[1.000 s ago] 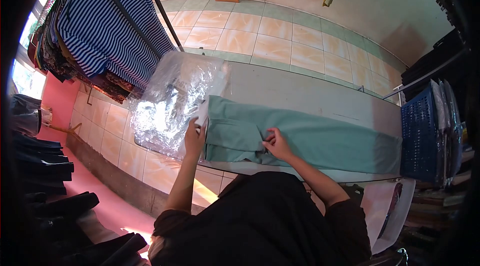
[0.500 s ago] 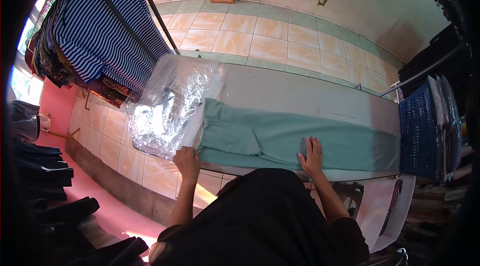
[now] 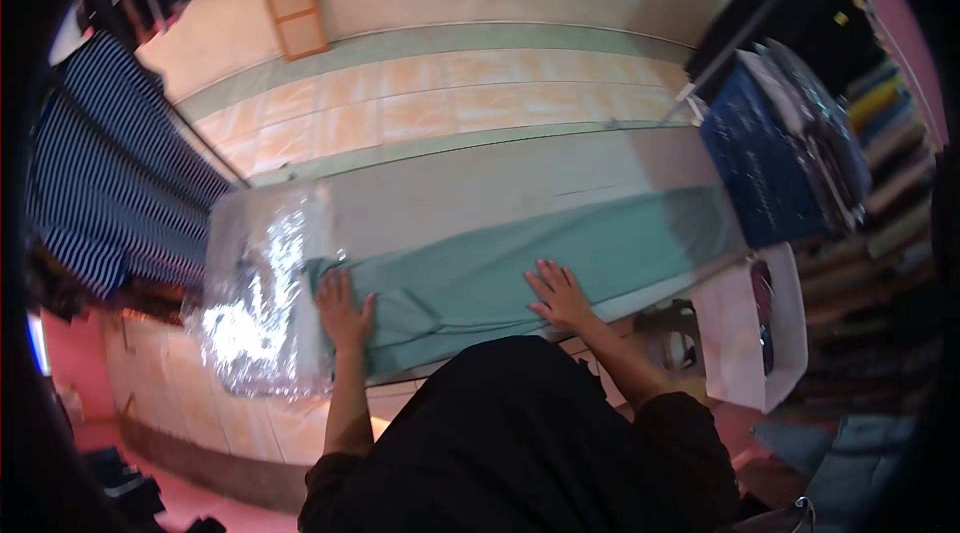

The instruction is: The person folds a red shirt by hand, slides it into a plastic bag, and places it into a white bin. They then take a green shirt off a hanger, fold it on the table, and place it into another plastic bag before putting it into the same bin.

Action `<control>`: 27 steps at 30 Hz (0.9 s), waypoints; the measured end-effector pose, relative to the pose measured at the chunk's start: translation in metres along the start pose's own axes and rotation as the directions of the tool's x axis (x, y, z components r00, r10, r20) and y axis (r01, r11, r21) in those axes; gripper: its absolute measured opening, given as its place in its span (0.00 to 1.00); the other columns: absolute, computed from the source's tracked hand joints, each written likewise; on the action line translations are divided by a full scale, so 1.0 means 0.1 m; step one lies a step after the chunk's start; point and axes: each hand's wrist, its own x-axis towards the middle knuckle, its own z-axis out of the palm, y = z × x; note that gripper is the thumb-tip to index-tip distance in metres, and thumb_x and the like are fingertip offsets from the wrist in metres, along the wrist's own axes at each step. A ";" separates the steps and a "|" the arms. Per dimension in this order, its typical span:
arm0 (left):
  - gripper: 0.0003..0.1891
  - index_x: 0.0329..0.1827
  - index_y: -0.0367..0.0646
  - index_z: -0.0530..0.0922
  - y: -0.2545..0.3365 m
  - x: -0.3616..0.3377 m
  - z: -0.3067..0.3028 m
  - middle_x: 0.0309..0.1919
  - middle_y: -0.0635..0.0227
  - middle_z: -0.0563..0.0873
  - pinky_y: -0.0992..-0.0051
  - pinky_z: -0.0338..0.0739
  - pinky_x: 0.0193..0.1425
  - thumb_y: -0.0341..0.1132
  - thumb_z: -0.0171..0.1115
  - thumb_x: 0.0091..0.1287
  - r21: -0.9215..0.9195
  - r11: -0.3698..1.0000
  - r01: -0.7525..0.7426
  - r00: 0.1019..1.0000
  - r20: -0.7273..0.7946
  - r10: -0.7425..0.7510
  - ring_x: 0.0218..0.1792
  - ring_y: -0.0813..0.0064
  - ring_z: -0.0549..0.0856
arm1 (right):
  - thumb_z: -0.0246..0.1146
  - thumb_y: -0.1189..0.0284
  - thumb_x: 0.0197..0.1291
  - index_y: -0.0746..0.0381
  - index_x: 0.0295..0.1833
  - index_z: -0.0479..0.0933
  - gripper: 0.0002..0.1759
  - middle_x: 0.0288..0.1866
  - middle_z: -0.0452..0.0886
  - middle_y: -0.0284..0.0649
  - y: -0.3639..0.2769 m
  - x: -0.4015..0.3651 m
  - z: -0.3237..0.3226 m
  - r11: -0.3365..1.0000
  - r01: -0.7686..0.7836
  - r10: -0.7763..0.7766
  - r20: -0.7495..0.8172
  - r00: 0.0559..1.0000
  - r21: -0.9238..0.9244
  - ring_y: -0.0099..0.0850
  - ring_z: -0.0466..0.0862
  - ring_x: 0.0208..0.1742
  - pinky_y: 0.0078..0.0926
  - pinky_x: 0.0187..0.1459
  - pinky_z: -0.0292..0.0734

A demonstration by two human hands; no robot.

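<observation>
A long green cloth [image 3: 500, 263] lies spread along the grey table [image 3: 450, 188]. My left hand [image 3: 343, 311] rests flat on its left end, fingers spread. Further right, my right hand [image 3: 560, 298] lies with spread fingers on the cloth near the table's front edge. Neither hand grips anything. Shiny clear plastic packaging [image 3: 265, 283] is just left of my left hand and touches the cloth's left end.
Striped clothing [image 3: 120, 153] hangs at the left. A blue basket [image 3: 755, 153] with plastic-wrapped items stands at the table's right end. Below it is a white bin [image 3: 740, 333]. Tiled floor [image 3: 430, 98] lies beyond the table.
The view has turned to the right. My left hand has gone from pinching the cloth's near left corner to lying flat and spread further up on it. My right hand's fingers are spread wider.
</observation>
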 end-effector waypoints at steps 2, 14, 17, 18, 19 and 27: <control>0.35 0.66 0.48 0.59 -0.01 -0.01 -0.02 0.66 0.58 0.58 0.55 0.47 0.68 0.51 0.55 0.56 0.019 1.000 -0.016 1.000 0.015 0.016 0.66 0.53 0.56 | 0.51 0.54 0.57 0.51 0.67 0.55 0.33 0.69 0.51 0.46 0.20 -0.15 -0.06 1.000 0.005 -0.005 -0.010 1.000 -0.016 0.46 0.55 0.67 0.49 0.62 0.50; 0.35 0.68 0.48 0.55 0.95 -0.29 0.08 0.67 0.57 0.54 0.49 0.39 0.67 0.47 0.53 0.57 0.032 0.999 0.018 0.998 -0.067 -0.015 0.69 0.59 0.51 | 0.46 0.53 0.60 0.50 0.68 0.52 0.31 0.68 0.53 0.46 1.28 -0.62 -0.14 0.899 -0.432 0.439 -0.190 0.878 0.075 0.44 0.54 0.68 0.48 0.63 0.49; 0.36 0.67 0.47 0.56 1.37 -0.52 0.10 0.67 0.57 0.53 0.49 0.39 0.67 0.50 0.53 0.56 -0.013 0.998 -0.057 0.960 0.274 0.058 0.68 0.54 0.51 | 0.47 0.53 0.60 0.47 0.68 0.52 0.31 0.69 0.52 0.42 1.43 -0.64 -0.20 0.963 -0.268 0.264 -0.092 0.960 -0.038 0.43 0.55 0.68 0.49 0.63 0.48; 0.36 0.67 0.47 0.56 1.40 -0.54 0.12 0.67 0.57 0.53 0.49 0.39 0.67 0.50 0.53 0.56 -0.011 0.998 -0.056 0.960 0.273 0.057 0.68 0.54 0.51 | 0.47 0.53 0.60 0.47 0.68 0.52 0.31 0.69 0.52 0.42 1.57 -0.67 -0.23 0.963 -0.267 0.263 -0.093 0.960 -0.037 0.43 0.55 0.68 0.49 0.63 0.48; 0.35 0.67 0.47 0.57 1.41 -0.53 0.11 0.67 0.57 0.53 0.49 0.39 0.67 0.50 0.53 0.56 0.008 0.998 -0.054 0.968 0.247 0.051 0.68 0.54 0.51 | 0.47 0.53 0.60 0.46 0.68 0.52 0.31 0.69 0.52 0.42 1.72 -0.72 -0.26 0.962 -0.271 0.267 -0.098 0.959 -0.035 0.43 0.55 0.68 0.50 0.63 0.48; 0.31 0.65 0.47 0.59 1.77 -0.34 0.16 0.67 0.59 0.55 0.46 0.38 0.66 0.47 0.52 0.59 0.090 0.922 0.377 0.866 0.317 -0.386 0.68 0.59 0.52 | 0.55 0.60 0.56 0.54 0.66 0.56 0.32 0.66 0.56 0.49 3.67 -1.32 -0.48 0.756 -0.641 0.599 -0.254 0.759 -0.132 0.47 0.56 0.67 0.50 0.63 0.50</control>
